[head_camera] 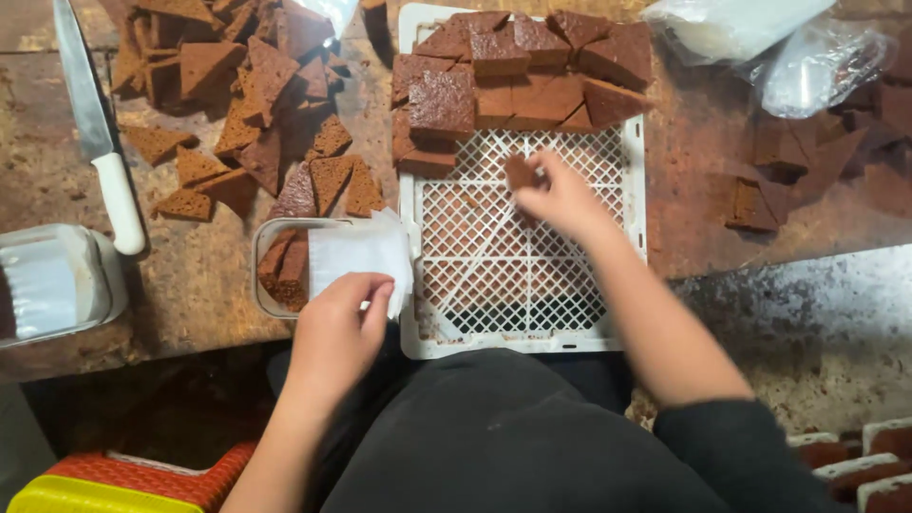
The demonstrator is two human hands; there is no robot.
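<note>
Fingers of my left hand (337, 328) are pressed together, pinching the near edge of a white paper sheet (359, 255) that lies over a small clear tub (271, 249); brown cake pieces (288, 269) stand packed inside the tub, showing at the sheet's 9 o'clock side. My right hand (562, 201), farther out at about 1 o'clock from the left, has its fingertips pinched on one small cake piece (520, 172), held just over the bare lattice of a white plastic tray (521, 275). That tray sits between my arms, its near half bare, its far end stacked with large cake slabs (527, 71) at 12 o'clock from my right hand. At 9 o'clock from the tub, well apart, a second clear container (57, 283) rests at the table edge. Beyond the tub, at 11 o'clock, loose cake triangles (247, 104) are scattered and heaped on the worn wooden table (190, 285). A white-handled knife (100, 142) lies at 10 o'clock, blade pointing away from me. At 2 o'clock, past the tray, more dark cake scraps (788, 166) lie beside crumpled clear plastic bags (760, 43).
</note>
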